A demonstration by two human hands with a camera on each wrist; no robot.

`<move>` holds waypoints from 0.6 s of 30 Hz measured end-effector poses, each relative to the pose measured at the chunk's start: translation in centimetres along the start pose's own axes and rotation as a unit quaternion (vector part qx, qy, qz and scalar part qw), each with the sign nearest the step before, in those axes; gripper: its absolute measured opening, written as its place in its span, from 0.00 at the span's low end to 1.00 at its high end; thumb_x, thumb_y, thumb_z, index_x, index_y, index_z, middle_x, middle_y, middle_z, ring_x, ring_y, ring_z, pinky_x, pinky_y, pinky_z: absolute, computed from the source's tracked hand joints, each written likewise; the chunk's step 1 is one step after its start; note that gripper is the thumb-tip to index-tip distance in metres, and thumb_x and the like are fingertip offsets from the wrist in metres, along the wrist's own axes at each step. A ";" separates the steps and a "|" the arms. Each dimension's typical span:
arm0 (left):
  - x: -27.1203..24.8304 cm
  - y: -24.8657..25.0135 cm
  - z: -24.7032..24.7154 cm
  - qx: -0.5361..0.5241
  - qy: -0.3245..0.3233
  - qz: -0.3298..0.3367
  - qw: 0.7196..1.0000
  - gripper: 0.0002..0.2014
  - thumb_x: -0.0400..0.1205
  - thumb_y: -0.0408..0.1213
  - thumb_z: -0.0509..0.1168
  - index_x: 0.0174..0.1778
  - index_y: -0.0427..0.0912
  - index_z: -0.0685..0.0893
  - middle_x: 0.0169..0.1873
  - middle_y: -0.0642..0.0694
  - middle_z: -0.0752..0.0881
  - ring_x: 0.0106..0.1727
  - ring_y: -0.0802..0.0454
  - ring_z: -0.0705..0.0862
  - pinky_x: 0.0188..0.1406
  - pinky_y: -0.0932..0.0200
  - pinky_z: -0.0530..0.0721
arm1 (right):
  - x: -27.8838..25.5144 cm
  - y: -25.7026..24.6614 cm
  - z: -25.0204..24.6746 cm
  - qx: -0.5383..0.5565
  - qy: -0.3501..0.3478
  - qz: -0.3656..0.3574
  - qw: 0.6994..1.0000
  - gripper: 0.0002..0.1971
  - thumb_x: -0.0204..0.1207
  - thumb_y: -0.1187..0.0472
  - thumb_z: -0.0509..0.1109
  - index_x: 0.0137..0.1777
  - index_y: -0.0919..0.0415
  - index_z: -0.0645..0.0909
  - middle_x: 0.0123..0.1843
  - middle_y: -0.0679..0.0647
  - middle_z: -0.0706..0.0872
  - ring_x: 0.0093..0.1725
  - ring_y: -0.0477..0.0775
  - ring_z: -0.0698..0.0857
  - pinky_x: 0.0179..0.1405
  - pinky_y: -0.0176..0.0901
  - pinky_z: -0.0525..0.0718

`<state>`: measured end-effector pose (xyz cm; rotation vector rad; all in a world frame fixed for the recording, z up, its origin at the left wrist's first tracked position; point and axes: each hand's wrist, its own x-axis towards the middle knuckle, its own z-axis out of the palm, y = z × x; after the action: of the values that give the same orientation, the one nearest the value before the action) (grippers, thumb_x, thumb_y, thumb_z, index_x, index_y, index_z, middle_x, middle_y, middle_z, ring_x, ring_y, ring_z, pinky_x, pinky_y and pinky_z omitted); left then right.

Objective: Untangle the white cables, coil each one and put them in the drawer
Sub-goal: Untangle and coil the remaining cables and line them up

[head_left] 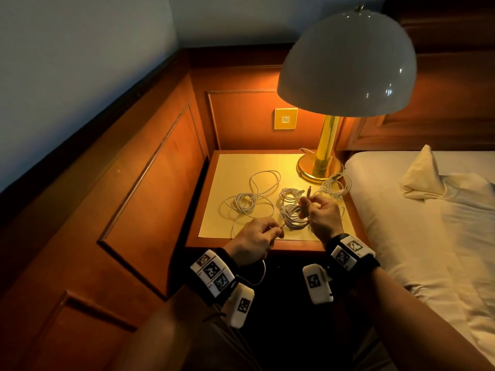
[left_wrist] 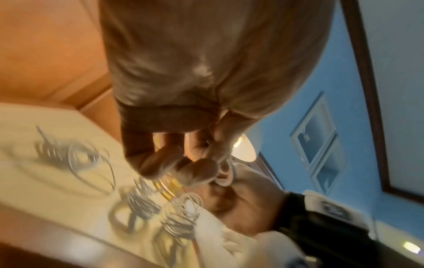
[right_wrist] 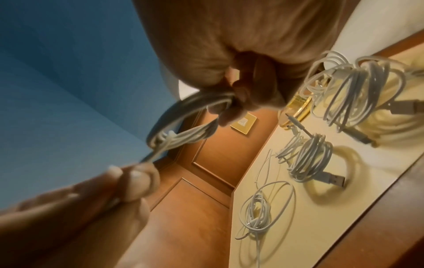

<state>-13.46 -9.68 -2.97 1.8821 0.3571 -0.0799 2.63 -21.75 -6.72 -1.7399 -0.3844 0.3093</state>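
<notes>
While both hands work just above the near edge of the wooden bedside counter (head_left: 270, 246), the step in hand looks like coiling: one cable is mostly wound and its tail is being finished.

Right hand (head_left: 320, 214), centre of the head view, has fingers curled round a bundle of white cable loops (head_left: 293, 216), thumb and forefinger pinched at the top. Left hand (head_left: 254, 236), lower centre, pinches the loose end of that same cable, small plug tip (head_left: 280, 225) sticking out toward the bundle. Right wrist view confirms it: held coil (right_wrist: 183, 123) at centre left, left fingertips (right_wrist: 135, 179) clamped on the trailing strand below it.

Next move, as I read it: wrap or tuck the tail round the bundle so it holds, set it down, then take the loose cable. Drawer is not visible in any view; it would have to be found and opened before stowing.

Count of white cables, four by my reading:
- 1 in hand
- 1 small wound coil (head_left: 289, 195) just behind the hands
- 1 loosely looped coil (head_left: 336, 186) right of centre, beside the brass lamp base (head_left: 318, 167)
- 1 sprawled tangle (head_left: 249, 199) left of centre on the cream mat (head_left: 241, 164)

The tangle could hide more than one cable; can't tell.

Also: 1 domed white lamp, 1 brass wall switch plate (head_left: 285, 118), bed at right.
</notes>
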 end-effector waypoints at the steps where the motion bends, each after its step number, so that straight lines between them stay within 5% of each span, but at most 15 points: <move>1: -0.1 0.1 0.6 0.005 -0.007 0.007 1.000 0.11 0.91 0.37 0.58 0.53 0.36 0.83 0.30 0.43 0.77 0.26 0.53 0.77 0.25 0.58 0.77 | 0.1 0.1 0.2 0.005 0.001 0.009 1.000 0.13 0.82 0.54 0.69 0.51 0.65 0.86 0.38 0.58 0.90 0.35 0.51 0.88 0.33 0.45 0.84; 5: 0.5 -1.0 -0.1 0.026 -0.020 -0.003 0.999 0.12 0.90 0.37 0.59 0.53 0.35 0.85 0.30 0.47 0.79 0.27 0.53 0.77 0.28 0.60 0.77 | -0.4 0.4 1.0 0.002 -0.004 0.009 1.000 0.08 0.82 0.58 0.70 0.47 0.61 0.86 0.38 0.57 0.90 0.35 0.51 0.88 0.29 0.37 0.83; 10: 2.7 -3.9 -2.7 0.015 0.054 -0.068 0.996 0.12 0.90 0.38 0.60 0.55 0.38 0.88 0.31 0.43 0.84 0.25 0.54 0.79 0.28 0.58 0.79 | 0.3 1.7 2.4 -0.026 -0.041 0.061 0.997 0.08 0.81 0.56 0.70 0.49 0.60 0.86 0.37 0.57 0.90 0.25 0.45 0.82 0.20 0.38 0.76; 15: 7.2 -6.3 -6.2 0.244 0.177 -0.082 0.950 0.16 0.87 0.38 0.56 0.63 0.50 0.88 0.62 0.45 0.88 0.58 0.45 0.86 0.59 0.52 0.84 | 1.5 2.7 4.7 -0.081 -0.043 0.096 0.991 0.10 0.83 0.57 0.67 0.45 0.62 0.84 0.35 0.62 0.89 0.24 0.54 0.85 0.21 0.41 0.80; 18: 10.2 -7.3 -6.9 0.382 0.134 -0.057 0.913 0.17 0.85 0.36 0.59 0.66 0.54 0.85 0.70 0.48 0.80 0.67 0.43 0.82 0.66 0.48 0.82 | 1.8 4.0 6.5 -0.104 -0.031 0.126 0.986 0.08 0.82 0.58 0.68 0.44 0.62 0.82 0.36 0.63 0.89 0.24 0.55 0.88 0.20 0.39 0.83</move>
<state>-6.68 1.03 -9.67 2.6592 0.6967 -0.0401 1.92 -15.90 -11.97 -1.9925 -0.2467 0.5215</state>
